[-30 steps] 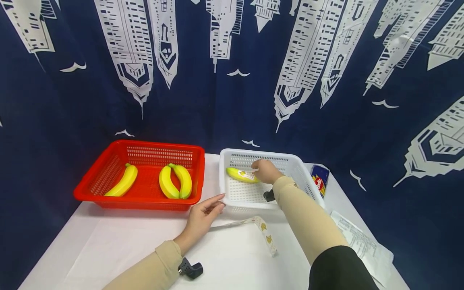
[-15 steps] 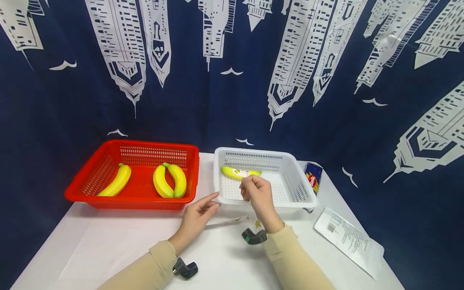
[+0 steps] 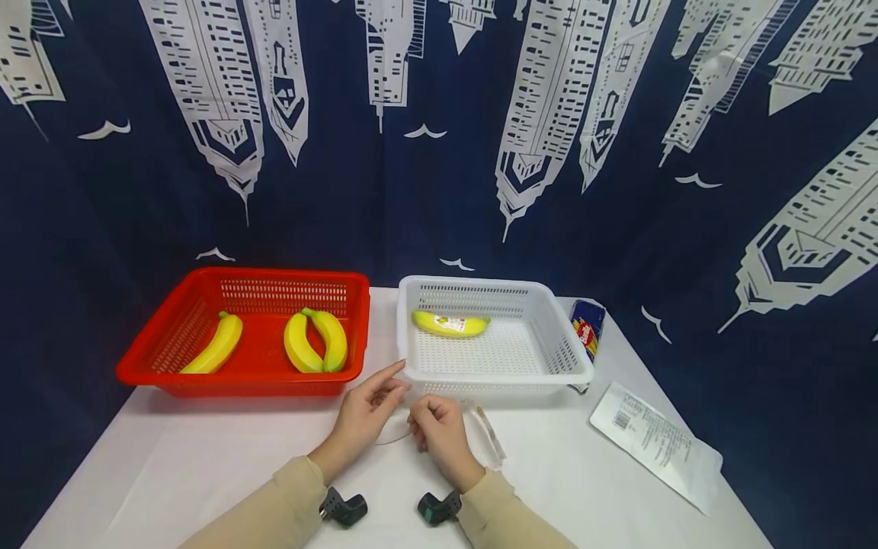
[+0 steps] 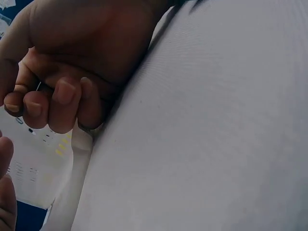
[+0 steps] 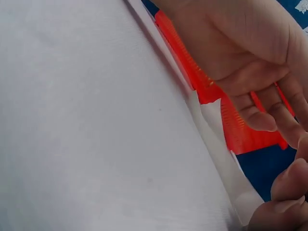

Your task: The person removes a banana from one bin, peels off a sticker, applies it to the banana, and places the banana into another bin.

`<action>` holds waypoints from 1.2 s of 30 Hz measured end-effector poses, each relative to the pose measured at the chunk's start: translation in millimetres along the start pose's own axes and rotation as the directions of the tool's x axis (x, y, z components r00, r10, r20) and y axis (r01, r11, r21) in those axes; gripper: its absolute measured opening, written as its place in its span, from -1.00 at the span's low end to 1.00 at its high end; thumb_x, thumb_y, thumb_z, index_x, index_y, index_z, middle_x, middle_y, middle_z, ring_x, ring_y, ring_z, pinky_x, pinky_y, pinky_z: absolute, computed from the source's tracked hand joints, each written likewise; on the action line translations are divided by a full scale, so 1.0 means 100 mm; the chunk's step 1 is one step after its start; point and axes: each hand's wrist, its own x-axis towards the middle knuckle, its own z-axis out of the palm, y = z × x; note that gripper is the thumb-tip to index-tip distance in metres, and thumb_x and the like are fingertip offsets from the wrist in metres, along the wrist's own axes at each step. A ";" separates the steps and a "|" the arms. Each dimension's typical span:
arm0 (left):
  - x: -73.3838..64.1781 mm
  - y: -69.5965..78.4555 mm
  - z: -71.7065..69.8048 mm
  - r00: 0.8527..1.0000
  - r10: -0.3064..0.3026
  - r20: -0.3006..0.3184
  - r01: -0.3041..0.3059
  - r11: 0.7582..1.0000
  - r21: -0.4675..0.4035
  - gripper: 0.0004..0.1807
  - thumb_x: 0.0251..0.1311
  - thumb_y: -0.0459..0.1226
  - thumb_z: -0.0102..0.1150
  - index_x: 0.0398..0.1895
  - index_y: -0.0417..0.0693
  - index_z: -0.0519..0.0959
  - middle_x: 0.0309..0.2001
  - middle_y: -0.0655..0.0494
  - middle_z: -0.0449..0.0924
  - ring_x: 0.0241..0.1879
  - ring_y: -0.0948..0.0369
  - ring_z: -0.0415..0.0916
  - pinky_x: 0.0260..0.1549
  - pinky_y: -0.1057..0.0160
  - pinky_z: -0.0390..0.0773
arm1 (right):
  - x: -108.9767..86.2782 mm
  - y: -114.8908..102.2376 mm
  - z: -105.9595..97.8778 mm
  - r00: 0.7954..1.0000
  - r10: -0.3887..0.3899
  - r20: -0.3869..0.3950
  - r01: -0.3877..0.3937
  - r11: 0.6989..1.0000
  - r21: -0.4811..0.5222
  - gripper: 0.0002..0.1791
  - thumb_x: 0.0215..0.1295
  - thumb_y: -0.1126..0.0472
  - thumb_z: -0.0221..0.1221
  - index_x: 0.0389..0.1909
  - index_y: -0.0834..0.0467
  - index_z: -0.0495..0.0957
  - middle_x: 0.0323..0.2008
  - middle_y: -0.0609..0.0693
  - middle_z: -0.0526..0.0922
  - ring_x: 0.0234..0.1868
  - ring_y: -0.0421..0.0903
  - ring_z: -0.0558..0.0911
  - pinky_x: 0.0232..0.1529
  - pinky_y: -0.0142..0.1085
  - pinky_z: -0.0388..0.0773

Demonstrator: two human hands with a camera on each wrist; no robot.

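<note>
Table edge seen well left of left hand, room between. Red basket beyond; white basket beside that hand's relaxed fingers. Barcoded pouch right of right hand, print unreadable; right fingers curled, pinch cannot be told. Stickered banana beyond, in white basket; strip beside.

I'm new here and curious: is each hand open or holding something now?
Left hand: open, fingers relaxed.
Right hand: fingers curled; whether it holds anything cannot be told.
</note>
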 end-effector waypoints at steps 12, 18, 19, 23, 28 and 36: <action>-0.10 0.48 -0.65 0.904 0.409 -0.123 -0.342 0.866 0.364 -0.74 0.10 -0.45 0.45 -0.12 -0.11 0.77 -0.20 0.08 0.77 -0.25 0.19 0.68 -0.19 0.50 0.59 | -0.06 -0.06 0.05 0.999 -0.017 0.037 0.018 1.000 -0.026 -0.69 0.48 0.29 0.14 -0.47 0.39 0.55 -0.57 0.06 0.58 -0.66 -0.27 0.46 -0.65 -0.43 0.44; -0.12 0.25 -1.32 0.869 0.453 -0.200 -0.230 0.727 0.647 -0.72 0.01 -0.34 0.54 -0.15 -0.12 0.77 -0.22 -0.01 0.79 -0.18 0.00 0.67 -0.06 0.06 0.37 | -0.07 -0.09 0.06 0.998 -0.038 0.042 0.039 0.999 -0.018 -0.70 0.48 0.31 0.13 -0.47 0.38 0.55 -0.54 0.20 0.59 -0.64 -0.24 0.47 -0.61 -0.43 0.46; -0.14 0.20 -1.38 0.872 0.445 -0.204 -0.210 0.716 0.665 -0.71 -0.01 -0.33 0.56 -0.16 -0.12 0.77 -0.23 -0.02 0.79 -0.19 -0.01 0.67 -0.05 0.00 0.36 | -0.07 -0.09 0.06 0.998 -0.048 0.051 0.049 0.999 -0.015 -0.70 0.49 0.30 0.13 -0.47 0.38 0.55 -0.54 0.23 0.58 -0.64 -0.25 0.47 -0.61 -0.42 0.47; -0.18 0.10 -1.48 0.892 0.415 -0.178 -0.183 0.693 0.697 -0.68 -0.09 -0.30 0.62 -0.19 -0.09 0.78 -0.26 0.00 0.79 -0.20 0.00 0.66 0.00 -0.06 0.30 | -0.08 -0.09 0.05 0.993 -0.082 0.090 0.083 0.996 -0.011 -0.67 0.51 0.28 0.13 -0.47 0.40 0.54 -0.53 0.30 0.57 -0.63 -0.26 0.49 -0.60 -0.40 0.50; -0.19 0.10 -1.47 0.911 0.385 -0.146 -0.184 0.698 0.692 -0.65 -0.14 -0.24 0.66 -0.20 -0.02 0.79 -0.25 0.06 0.78 -0.19 0.05 0.63 0.02 -0.05 0.24 | -0.08 -0.16 0.11 0.990 -0.067 0.123 0.066 0.998 0.010 -0.71 0.49 0.32 0.12 -0.43 0.42 0.56 -0.50 0.31 0.61 -0.62 -0.25 0.53 -0.57 -0.42 0.52; -0.19 0.07 -1.50 0.924 0.357 -0.138 -0.167 0.701 0.694 -0.59 -0.21 -0.25 0.69 -0.18 -0.03 0.79 -0.23 0.02 0.78 -0.15 0.02 0.62 0.05 -0.08 0.23 | 0.10 -0.41 0.51 0.985 0.087 0.149 -0.089 0.996 0.011 -0.71 0.51 0.27 0.05 -0.06 0.42 0.63 -0.23 0.37 0.76 -0.51 -0.13 0.75 -0.48 -0.32 0.68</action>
